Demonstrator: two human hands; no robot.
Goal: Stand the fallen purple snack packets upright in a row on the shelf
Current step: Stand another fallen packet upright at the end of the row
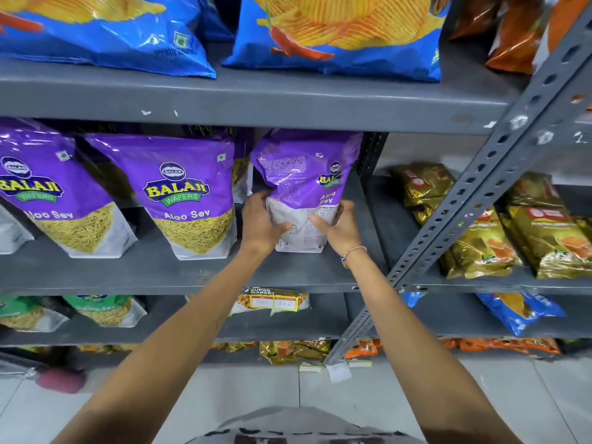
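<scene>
While both hands gripped lower part of third purple packet (307, 187), back side out, at right end of middle shelf (192, 274): left hand (261, 224) and right hand (336, 227) fingers closed round it. Two packets (189, 193) to left stood upright. Judged nearly done; none seen lying flat.
</scene>
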